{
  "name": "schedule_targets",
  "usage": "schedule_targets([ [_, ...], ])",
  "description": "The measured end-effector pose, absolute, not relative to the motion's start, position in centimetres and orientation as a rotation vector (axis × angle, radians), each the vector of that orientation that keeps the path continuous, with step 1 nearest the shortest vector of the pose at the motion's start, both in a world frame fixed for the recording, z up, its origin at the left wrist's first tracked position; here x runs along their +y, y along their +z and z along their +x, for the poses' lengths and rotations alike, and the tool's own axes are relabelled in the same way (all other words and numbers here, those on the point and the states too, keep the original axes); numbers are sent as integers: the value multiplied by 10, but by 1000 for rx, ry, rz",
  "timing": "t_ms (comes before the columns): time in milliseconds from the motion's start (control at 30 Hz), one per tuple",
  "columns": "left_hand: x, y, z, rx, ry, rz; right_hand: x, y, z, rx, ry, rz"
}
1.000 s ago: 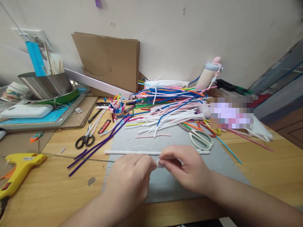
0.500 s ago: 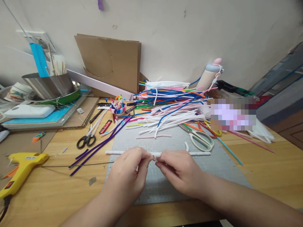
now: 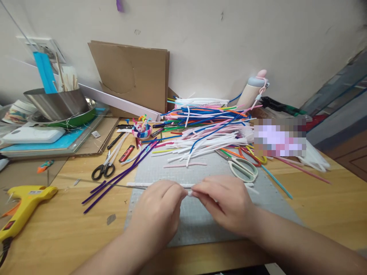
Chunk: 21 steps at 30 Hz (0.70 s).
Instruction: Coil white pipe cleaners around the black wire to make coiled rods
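Left hand [image 3: 160, 208] and right hand [image 3: 226, 204] fingertips meet, pinched shut on small white pipe-cleaner piece [image 3: 189, 193]; long white pipe cleaner [image 3: 137, 185] lies just beyond fingers on grey cutting mat [image 3: 197, 225].

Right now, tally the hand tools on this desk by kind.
Scissors: 2, a black pair and a white pair
Glue gun: 1, yellow
Total: 3
Both hands pinch a small white piece.

On my feed: two pairs of scissors, the black-handled pair [image 3: 102, 170] at left of centre, the pale green-handled pair [image 3: 243, 168] at right of centre; one yellow plastic glue gun [image 3: 21, 208] at lower left; two bare hands, left hand [image 3: 159, 214] and right hand [image 3: 226, 204], at bottom centre.
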<state>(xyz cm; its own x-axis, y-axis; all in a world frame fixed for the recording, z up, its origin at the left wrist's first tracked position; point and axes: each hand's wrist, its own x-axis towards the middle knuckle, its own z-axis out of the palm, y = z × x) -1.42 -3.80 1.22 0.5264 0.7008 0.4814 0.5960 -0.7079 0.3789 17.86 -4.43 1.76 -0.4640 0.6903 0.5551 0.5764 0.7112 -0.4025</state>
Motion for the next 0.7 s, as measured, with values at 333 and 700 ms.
schedule_targets([
  [333, -41, 17, -14, 1130, 1172, 2441, -40, 10, 172, -2228, 559, -1001],
  [700, -40, 14, -11, 1133, 948, 2537, -44, 17, 177, -2158, 379, -966],
])
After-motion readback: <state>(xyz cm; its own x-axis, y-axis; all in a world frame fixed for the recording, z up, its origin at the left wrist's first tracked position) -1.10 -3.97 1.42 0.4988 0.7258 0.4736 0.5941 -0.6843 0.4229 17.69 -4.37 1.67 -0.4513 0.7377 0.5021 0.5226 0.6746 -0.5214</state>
